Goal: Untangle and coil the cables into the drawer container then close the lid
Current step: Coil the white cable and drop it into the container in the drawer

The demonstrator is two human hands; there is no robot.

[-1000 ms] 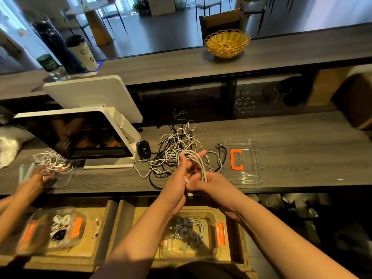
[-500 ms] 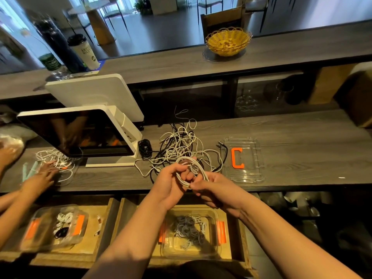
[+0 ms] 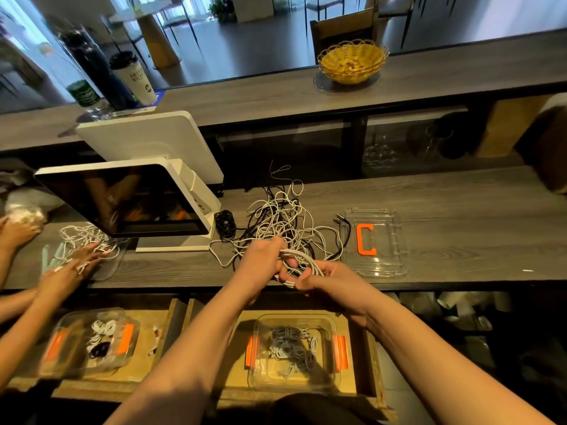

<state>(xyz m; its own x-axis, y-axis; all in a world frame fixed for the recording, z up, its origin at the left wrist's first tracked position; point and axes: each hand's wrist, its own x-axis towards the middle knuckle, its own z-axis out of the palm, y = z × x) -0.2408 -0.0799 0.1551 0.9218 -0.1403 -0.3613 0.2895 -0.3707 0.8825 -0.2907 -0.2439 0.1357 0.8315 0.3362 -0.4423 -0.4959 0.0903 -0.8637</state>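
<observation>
A white cable coil sits between my two hands at the counter's front edge. My left hand grips its left side and my right hand pinches its right side. Behind them lies a tangled pile of white and black cables. Below, in an open wooden drawer, a clear container with orange clips holds several coiled cables. Its clear lid with an orange clip lies on the counter to the right.
A white point-of-sale screen stands left of the pile. Another person's hands work on white cables at far left, above a second drawer container. A small black coil lies by the screen base. A yellow basket sits on the upper shelf.
My hands have shifted slightly lower toward the counter edge while winding the white cable; the loops are bunched tighter between them. The other person's hands moved over their cable pile.
</observation>
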